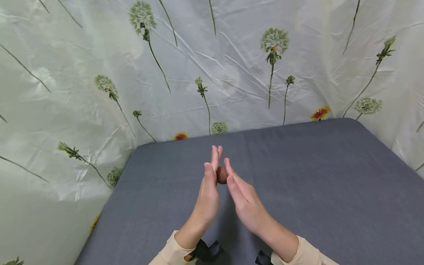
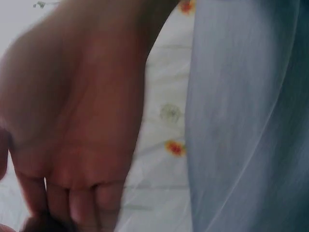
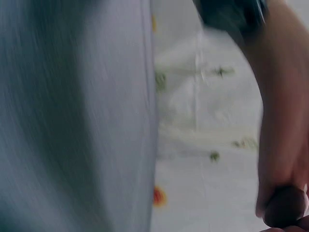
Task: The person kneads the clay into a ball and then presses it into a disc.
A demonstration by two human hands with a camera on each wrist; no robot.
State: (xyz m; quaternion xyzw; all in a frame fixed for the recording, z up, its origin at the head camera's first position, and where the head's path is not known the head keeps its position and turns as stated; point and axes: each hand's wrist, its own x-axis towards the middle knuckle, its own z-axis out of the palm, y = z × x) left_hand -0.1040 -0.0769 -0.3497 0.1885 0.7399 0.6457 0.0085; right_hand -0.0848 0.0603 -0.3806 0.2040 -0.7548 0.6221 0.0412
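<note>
A small, round brown ball [image 1: 222, 175] is sandwiched between two hands above the grey surface. On its left side lies the left hand [image 1: 208, 198], fingers straight and pointing away. The right hand [image 1: 247, 204] touches it from the other side, also with extended fingers; the wrists stand apart. In the left wrist view, the left palm [image 2: 82, 125] fills much of the picture, with a dark part of the ball [image 2: 43, 224] by the fingers at the bottom edge. The right wrist view has the ball [image 3: 286, 207] dark at the lower right, against the fingers.
A grey cloth-covered table [image 1: 314, 184] extends under the hands. Behind and beside it hangs a pale, wrinkled curtain [image 1: 232, 66] printed with dandelions and flowers. Cream sleeves [image 1: 173, 250] and black straps [image 1: 209, 251] sit at the wrists.
</note>
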